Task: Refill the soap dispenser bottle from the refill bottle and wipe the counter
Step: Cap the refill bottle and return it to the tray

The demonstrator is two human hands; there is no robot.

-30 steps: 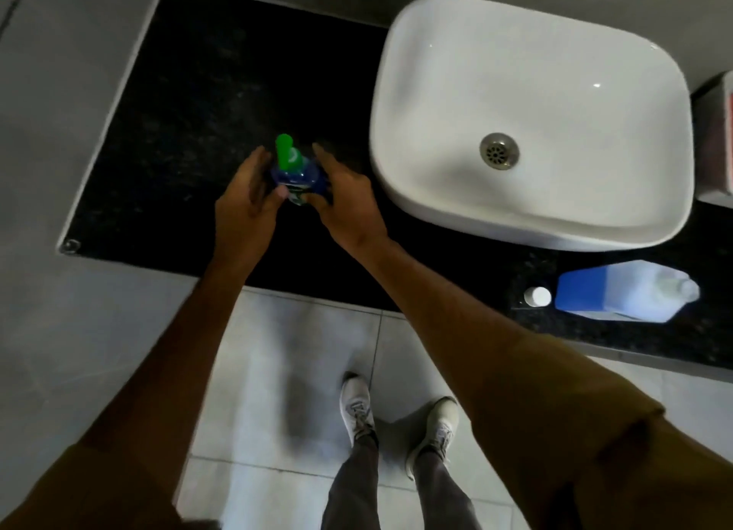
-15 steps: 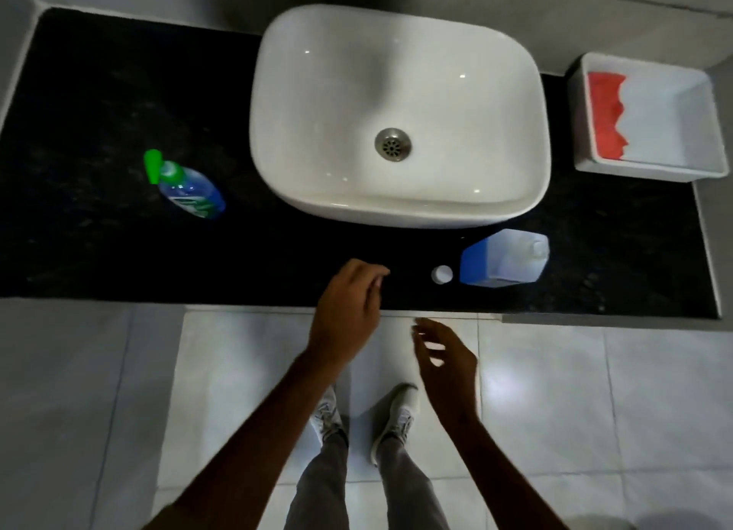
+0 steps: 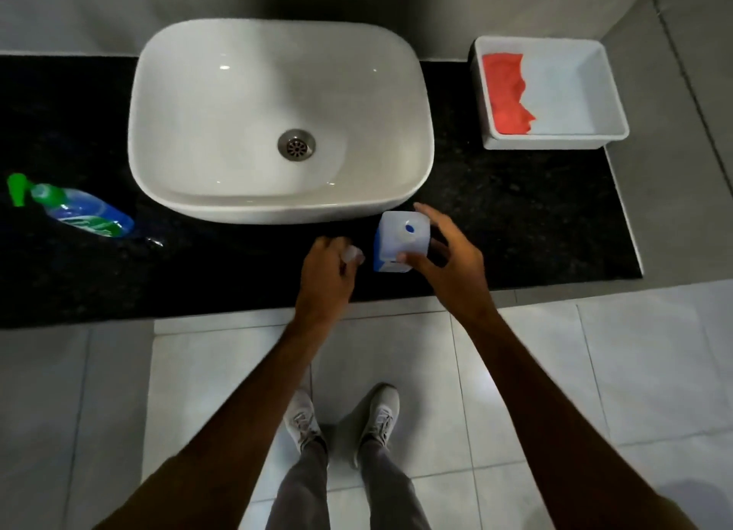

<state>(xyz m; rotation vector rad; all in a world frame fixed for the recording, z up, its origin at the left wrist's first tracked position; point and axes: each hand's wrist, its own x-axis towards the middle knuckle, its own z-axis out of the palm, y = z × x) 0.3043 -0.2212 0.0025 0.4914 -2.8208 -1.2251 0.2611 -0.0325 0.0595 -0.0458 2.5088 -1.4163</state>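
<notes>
Near the frame's middle, the refill bottle (image 3: 401, 240) stands uncapped on the black tabletop (image 3: 515, 228), the right hand (image 3: 446, 261) gripping it and hiding its right side. Beside it, the left hand (image 3: 326, 277) pinches a half-hidden white cap (image 3: 353, 254). Far left stands the soap dispenser bottle (image 3: 81, 212); upper right, a tray (image 3: 613, 93) holds a red cloth (image 3: 505, 93).

You face a glossy white ceramic-looking sink (image 3: 246, 105) with a dull metal drain (image 3: 296, 144), set on a black speckled stone counter (image 3: 515, 220). The refill bottle (image 3: 400, 240) looks like matt, cloudy plastic; the dispenser (image 3: 85, 212) is shiny clear plastic. A soft red cloth (image 3: 504, 93) lies in a smooth white plastic tray (image 3: 611, 93). Floor tiles (image 3: 595, 371) gleam faintly.
</notes>
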